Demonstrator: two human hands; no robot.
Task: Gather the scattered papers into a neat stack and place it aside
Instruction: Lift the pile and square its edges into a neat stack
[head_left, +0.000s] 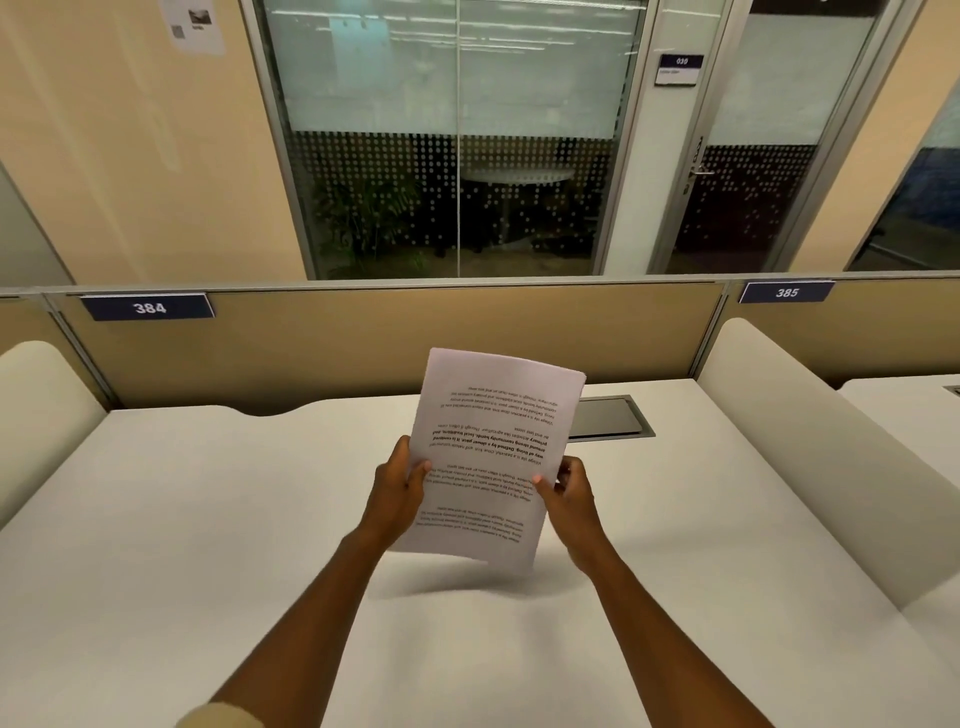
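both hands (395, 491) (569, 499) clamp fingers on paper stack (493, 447) edges above bare desk (208, 519).

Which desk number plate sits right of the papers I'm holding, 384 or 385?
The 385 plate, on the partition's upper right. The 384 plate is far left of the papers.

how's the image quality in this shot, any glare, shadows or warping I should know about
Head view: wide-angle warping bends the desk edges and partition; ceiling lights reflect as streaks in the glass wall; the paper stack, held by the left hand and right hand, casts a soft shadow on the desk; its print is upside down and slightly blurred.
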